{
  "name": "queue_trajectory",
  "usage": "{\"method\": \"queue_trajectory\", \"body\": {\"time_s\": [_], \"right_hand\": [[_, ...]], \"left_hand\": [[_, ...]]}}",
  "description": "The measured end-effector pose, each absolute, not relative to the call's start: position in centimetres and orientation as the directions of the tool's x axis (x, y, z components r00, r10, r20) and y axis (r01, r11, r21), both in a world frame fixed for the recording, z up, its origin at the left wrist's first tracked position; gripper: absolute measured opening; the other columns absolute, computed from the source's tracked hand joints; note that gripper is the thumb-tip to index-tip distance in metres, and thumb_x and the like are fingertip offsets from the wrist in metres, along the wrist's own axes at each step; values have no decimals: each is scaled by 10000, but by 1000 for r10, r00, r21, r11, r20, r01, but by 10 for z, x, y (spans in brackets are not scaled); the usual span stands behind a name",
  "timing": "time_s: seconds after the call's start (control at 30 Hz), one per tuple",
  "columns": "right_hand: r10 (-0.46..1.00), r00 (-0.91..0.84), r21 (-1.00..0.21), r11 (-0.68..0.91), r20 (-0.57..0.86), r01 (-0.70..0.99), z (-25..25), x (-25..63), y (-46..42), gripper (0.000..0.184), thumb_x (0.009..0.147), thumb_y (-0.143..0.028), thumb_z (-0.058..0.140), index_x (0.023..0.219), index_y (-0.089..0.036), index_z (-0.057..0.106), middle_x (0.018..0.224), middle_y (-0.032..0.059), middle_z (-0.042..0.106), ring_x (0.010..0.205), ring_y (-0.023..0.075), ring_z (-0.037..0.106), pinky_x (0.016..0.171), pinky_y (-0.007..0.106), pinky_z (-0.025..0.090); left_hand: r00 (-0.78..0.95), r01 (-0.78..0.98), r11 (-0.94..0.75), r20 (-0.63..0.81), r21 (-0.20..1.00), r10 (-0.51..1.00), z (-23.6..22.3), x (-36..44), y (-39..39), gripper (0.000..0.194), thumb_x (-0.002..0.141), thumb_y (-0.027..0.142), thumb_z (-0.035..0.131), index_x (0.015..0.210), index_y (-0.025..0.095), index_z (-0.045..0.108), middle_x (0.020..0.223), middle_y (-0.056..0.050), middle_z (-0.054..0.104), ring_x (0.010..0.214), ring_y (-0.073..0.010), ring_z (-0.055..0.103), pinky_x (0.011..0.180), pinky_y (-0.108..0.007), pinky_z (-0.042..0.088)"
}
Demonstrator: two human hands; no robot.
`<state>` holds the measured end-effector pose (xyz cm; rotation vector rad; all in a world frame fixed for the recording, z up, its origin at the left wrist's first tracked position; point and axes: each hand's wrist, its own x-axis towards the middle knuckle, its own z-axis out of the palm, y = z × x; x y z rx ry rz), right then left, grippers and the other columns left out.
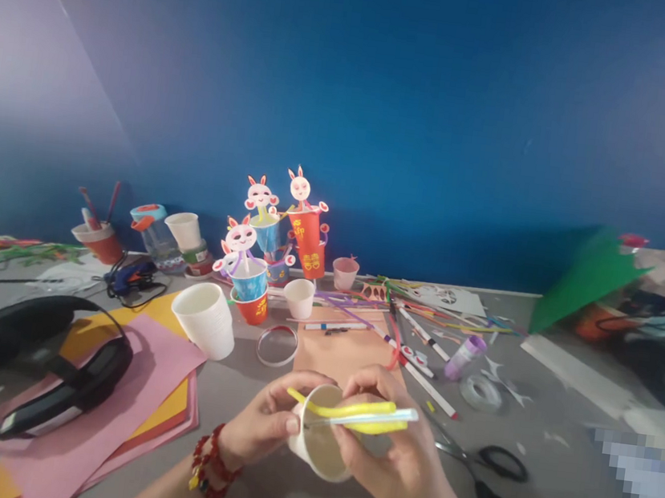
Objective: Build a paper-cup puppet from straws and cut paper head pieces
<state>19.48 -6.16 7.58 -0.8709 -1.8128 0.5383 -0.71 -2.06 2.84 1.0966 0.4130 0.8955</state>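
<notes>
A white paper cup [320, 454] is tipped towards me with its mouth showing. My left hand [284, 417] grips the cup's left side, thumb over the rim. In the fingers of my right hand [385, 441] are a bent yellow strip [361, 410] and a slim pale rod [390, 417] with a thin tip. Both lie across the cup's mouth, the rod's tip near the left wall. Whether the tip touches or pierces the wall I cannot tell. Scissors [480, 477] with black handles lie right of my right hand.
Decorated cups with rabbit faces [249, 279] stand at the back. Left are stacked white cups [204, 318], coloured paper [148, 372] and black headphones [69, 370]. Markers [428, 386], clear tape [481, 392] and a purple glue stick [465, 357] lie right, below a green sheet [589, 276].
</notes>
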Motion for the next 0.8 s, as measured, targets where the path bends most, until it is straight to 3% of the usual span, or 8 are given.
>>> {"method": "queue_trajectory", "body": {"time_s": [0.33, 0.5, 0.8], "right_hand": [[788, -239, -700, 615, 568, 363, 74, 197, -61, 193, 794, -101, 574, 931, -231, 612, 959, 42, 600, 873, 197, 617, 758, 287, 489], [775, -196, -680, 625, 601, 384, 75, 197, -63, 102, 853, -200, 624, 949, -233, 630, 914, 49, 608, 871, 219, 590, 742, 305, 481], [772, -188, -700, 632, 607, 333, 68, 193, -59, 49, 891, -187, 616, 855, -216, 633, 889, 36, 602, 834, 187, 595, 751, 298, 461]], "left_hand": [[588, -448, 190, 128, 873, 799, 32, -2, -22, 492, 701, 377, 826, 1152, 212, 718, 1062, -78, 743, 923, -237, 683, 825, -317, 506], [598, -454, 198, 133, 869, 790, 34, 1, -24, 478, 709, 366, 823, 1155, 228, 719, 1075, -60, 730, 937, -215, 674, 813, -282, 507], [589, -471, 189, 147, 862, 795, 38, 1, -25, 478, 690, 336, 834, 1136, 203, 728, 1050, -70, 742, 931, -221, 679, 822, -286, 509]]}}
